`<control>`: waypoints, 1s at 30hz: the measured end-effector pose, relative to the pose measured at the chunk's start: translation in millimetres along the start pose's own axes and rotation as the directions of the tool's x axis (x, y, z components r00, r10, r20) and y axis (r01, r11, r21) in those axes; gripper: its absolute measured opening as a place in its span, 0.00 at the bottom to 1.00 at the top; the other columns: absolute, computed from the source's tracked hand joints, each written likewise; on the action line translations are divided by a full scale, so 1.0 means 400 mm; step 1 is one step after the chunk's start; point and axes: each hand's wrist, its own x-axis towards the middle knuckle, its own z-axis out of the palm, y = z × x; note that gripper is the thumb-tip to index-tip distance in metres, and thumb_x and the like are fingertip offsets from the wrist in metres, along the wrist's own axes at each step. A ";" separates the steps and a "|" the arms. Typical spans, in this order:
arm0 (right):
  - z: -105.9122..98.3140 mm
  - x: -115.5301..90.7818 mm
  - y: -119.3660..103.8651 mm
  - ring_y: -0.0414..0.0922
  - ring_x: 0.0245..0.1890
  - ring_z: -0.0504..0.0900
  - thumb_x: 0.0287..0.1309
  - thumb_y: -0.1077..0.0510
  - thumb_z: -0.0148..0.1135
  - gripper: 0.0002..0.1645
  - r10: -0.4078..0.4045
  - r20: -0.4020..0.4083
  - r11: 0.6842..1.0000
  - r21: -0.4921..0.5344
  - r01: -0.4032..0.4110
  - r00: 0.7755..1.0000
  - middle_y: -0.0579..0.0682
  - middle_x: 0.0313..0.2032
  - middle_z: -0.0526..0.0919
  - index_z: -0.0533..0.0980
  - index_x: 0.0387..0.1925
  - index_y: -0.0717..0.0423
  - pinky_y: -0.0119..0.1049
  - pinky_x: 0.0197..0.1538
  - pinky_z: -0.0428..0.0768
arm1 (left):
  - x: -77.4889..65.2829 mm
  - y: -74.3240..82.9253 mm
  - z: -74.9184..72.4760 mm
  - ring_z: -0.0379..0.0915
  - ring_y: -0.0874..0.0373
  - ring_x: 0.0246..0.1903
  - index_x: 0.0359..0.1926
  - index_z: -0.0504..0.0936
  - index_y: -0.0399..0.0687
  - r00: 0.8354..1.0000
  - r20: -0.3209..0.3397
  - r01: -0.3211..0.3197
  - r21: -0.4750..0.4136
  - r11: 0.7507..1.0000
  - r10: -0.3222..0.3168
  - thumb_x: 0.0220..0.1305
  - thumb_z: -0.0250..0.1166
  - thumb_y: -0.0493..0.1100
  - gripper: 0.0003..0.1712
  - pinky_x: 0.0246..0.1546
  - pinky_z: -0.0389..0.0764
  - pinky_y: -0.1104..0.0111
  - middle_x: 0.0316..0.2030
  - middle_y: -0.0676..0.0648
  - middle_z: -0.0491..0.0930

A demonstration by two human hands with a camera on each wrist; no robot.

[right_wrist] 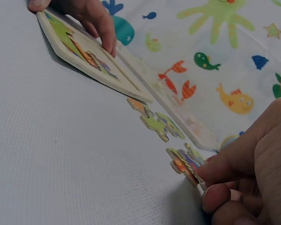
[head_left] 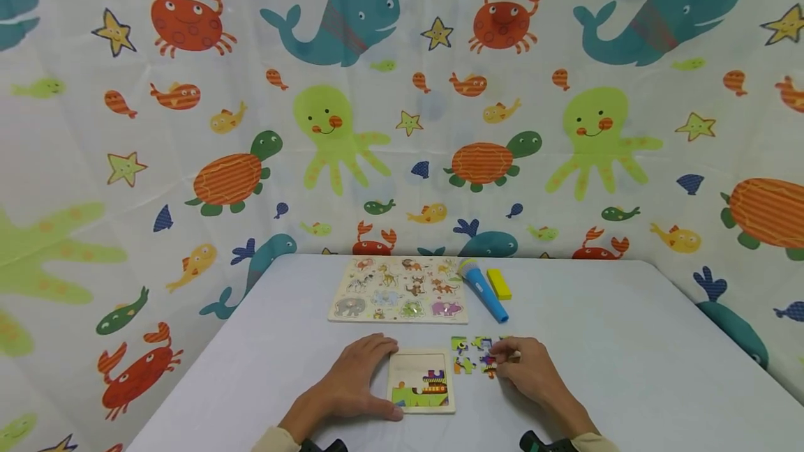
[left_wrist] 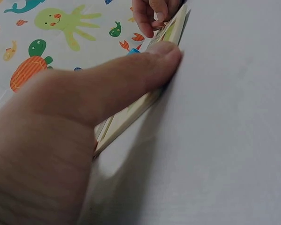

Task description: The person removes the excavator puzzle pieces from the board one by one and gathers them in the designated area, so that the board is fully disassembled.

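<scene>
A small wooden jigsaw tray (head_left: pixel 419 361) lies in front of me, its lower part filled with joined pieces of a colourful picture. My left hand (head_left: pixel 354 379) spans its left side, thumb at the near corner and fingers at the far one, holding it. In the left wrist view the thumb (left_wrist: pixel 131 77) lies along the tray's edge. To the tray's right are several loose jigsaw pieces (head_left: pixel 463 365). My right hand (head_left: pixel 530 368) is at the rightmost of them, thumb and fingertips pinching a puzzle piece (right_wrist: pixel 185 166) at its edge; the fingers hide part of it.
Behind the tray lies a larger wooden animal puzzle board (head_left: pixel 398 289). To its right are a blue toy microphone (head_left: pixel 486 294) and a yellow block (head_left: pixel 499 284). A sea-animal printed curtain (head_left: pixel 402 159) hangs behind the white table (head_left: pixel 597 326).
</scene>
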 end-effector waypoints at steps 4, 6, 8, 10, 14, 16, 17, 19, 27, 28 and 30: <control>0.004 0.001 0.000 0.43 0.16 0.73 0.48 0.70 0.65 0.12 -0.020 -0.013 1.000 0.020 0.021 1.000 0.48 0.26 0.78 0.84 0.37 0.58 0.32 0.17 0.71 | -0.001 0.000 0.002 0.54 0.47 0.75 0.72 0.69 0.58 1.000 -0.001 0.007 -0.002 1.000 -0.007 0.40 0.65 0.85 0.62 0.74 0.55 0.40 0.72 0.53 0.66; 0.008 0.002 -0.002 0.42 0.16 0.73 0.50 0.69 0.65 0.11 -0.040 -0.023 0.999 0.017 0.040 0.999 0.47 0.25 0.76 0.83 0.37 0.58 0.31 0.17 0.71 | -0.001 0.000 0.000 0.54 0.47 0.75 0.72 0.69 0.58 1.000 -0.005 0.008 0.002 1.000 -0.008 0.40 0.64 0.86 0.62 0.74 0.55 0.41 0.72 0.53 0.66; 0.013 0.001 -0.009 0.41 0.17 0.73 0.50 0.69 0.66 0.11 -0.062 -0.031 0.998 0.002 0.062 0.998 0.47 0.24 0.74 0.83 0.37 0.58 0.30 0.18 0.70 | 0.000 0.000 0.000 0.54 0.47 0.75 0.72 0.69 0.57 1.000 -0.007 0.006 0.002 1.000 -0.006 0.40 0.64 0.86 0.62 0.74 0.55 0.41 0.72 0.53 0.66; 0.021 0.000 -0.020 0.41 0.19 0.73 0.51 0.69 0.67 0.11 -0.081 -0.027 0.997 -0.008 0.081 0.996 0.47 0.24 0.73 0.83 0.37 0.58 0.29 0.20 0.69 | -0.001 0.001 0.001 0.54 0.47 0.75 0.72 0.69 0.57 1.000 -0.005 0.007 0.001 1.000 -0.007 0.40 0.65 0.86 0.62 0.75 0.55 0.41 0.72 0.53 0.66; 0.044 -0.003 -0.049 0.42 0.25 0.72 0.53 0.67 0.69 0.10 -0.126 0.007 0.991 -0.045 0.126 0.992 0.46 0.25 0.74 0.84 0.39 0.57 0.28 0.24 0.70 | -0.001 0.002 0.002 0.54 0.47 0.75 0.72 0.69 0.57 1.000 -0.006 0.000 0.000 1.000 0.000 0.41 0.65 0.85 0.62 0.74 0.55 0.41 0.72 0.53 0.66; 0.058 -0.005 -0.066 0.42 0.27 0.72 0.54 0.66 0.70 0.10 -0.150 0.044 0.986 -0.060 0.153 0.988 0.45 0.26 0.75 0.84 0.39 0.57 0.28 0.25 0.71 | -0.001 0.003 0.001 0.54 0.47 0.75 0.72 0.69 0.57 1.000 -0.006 -0.005 0.001 1.000 0.005 0.41 0.65 0.84 0.61 0.74 0.55 0.40 0.72 0.52 0.66; 0.066 -0.007 -0.074 0.42 0.28 0.72 0.54 0.66 0.69 0.10 -0.167 0.067 0.983 -0.064 0.171 0.984 0.45 0.27 0.75 0.84 0.40 0.57 0.28 0.26 0.71 | -0.001 0.004 0.000 0.54 0.46 0.75 0.72 0.69 0.56 1.000 -0.007 -0.008 0.002 1.000 0.008 0.41 0.66 0.84 0.61 0.74 0.55 0.40 0.72 0.52 0.66; 0.081 -0.010 -0.090 0.43 0.28 0.72 0.55 0.66 0.70 0.10 -0.203 0.121 0.975 -0.063 0.211 0.972 0.45 0.28 0.77 0.84 0.40 0.57 0.29 0.27 0.72 | 0.000 0.004 -0.001 0.55 0.46 0.74 0.72 0.69 0.56 1.000 -0.006 -0.009 0.006 1.000 0.009 0.41 0.66 0.84 0.61 0.74 0.56 0.40 0.72 0.52 0.67; 0.129 -0.026 -0.138 0.42 0.39 0.75 0.54 0.57 0.74 0.13 -0.217 0.328 0.940 -0.183 0.287 0.919 0.40 0.38 0.80 0.84 0.43 0.51 0.41 0.45 0.79 | -0.001 0.007 -0.006 0.55 0.46 0.74 0.72 0.69 0.56 1.000 -0.001 -0.008 0.001 1.000 0.008 0.42 0.66 0.84 0.61 0.74 0.56 0.40 0.72 0.52 0.67; 0.131 -0.027 -0.142 0.41 0.40 0.74 0.54 0.56 0.74 0.14 -0.208 0.341 0.935 -0.206 0.289 0.917 0.40 0.38 0.79 0.84 0.43 0.51 0.43 0.47 0.79 | -0.002 0.007 -0.006 0.55 0.46 0.74 0.72 0.69 0.56 1.000 -0.001 -0.008 0.000 1.000 0.008 0.42 0.66 0.84 0.61 0.74 0.56 0.40 0.72 0.52 0.67; 0.135 -0.029 -0.149 0.41 0.40 0.74 0.54 0.55 0.74 0.14 -0.192 0.356 0.923 -0.252 0.291 0.915 0.39 0.37 0.78 0.84 0.43 0.52 0.44 0.48 0.79 | -0.001 0.007 -0.006 0.55 0.46 0.74 0.72 0.69 0.56 1.000 0.000 -0.007 -0.001 1.000 0.007 0.42 0.66 0.84 0.61 0.74 0.56 0.40 0.72 0.52 0.66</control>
